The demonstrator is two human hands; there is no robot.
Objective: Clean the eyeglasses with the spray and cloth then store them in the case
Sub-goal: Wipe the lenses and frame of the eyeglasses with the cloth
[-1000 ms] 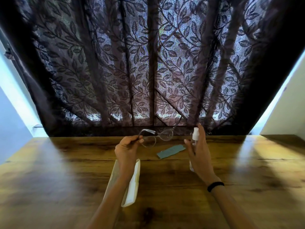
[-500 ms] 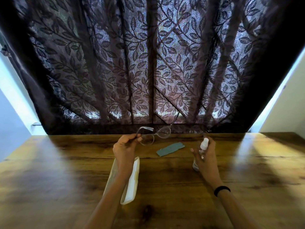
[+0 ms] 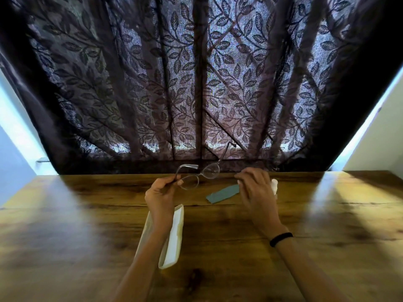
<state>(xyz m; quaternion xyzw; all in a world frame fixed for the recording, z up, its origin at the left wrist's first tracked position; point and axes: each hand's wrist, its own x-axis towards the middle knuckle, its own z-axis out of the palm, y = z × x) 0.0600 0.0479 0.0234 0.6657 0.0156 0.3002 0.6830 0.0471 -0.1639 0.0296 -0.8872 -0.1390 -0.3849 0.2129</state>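
Note:
My left hand (image 3: 161,194) holds the clear-framed eyeglasses (image 3: 197,175) by one temple, above the far part of the wooden table (image 3: 87,225). Their other temple sticks up against the curtain. A grey-green cloth (image 3: 222,194) lies flat on the table between my hands. My right hand (image 3: 256,192) hovers palm down with its fingertips at the cloth's right end, and nothing shows in its grip. The white spray bottle (image 3: 274,185) peeks out just behind that hand, mostly hidden by it. The open white case (image 3: 175,236) lies under my left forearm.
A dark leaf-patterned curtain (image 3: 196,83) hangs along the table's far edge. Pale walls show at both sides. A black band (image 3: 280,239) circles my right wrist. Bands of sunlight fall across the tabletop left and right.
My right hand has lowered the spray bottle from near the glasses to the table, let go of it and shifted left to the cloth's end. The left hand still holds the glasses.

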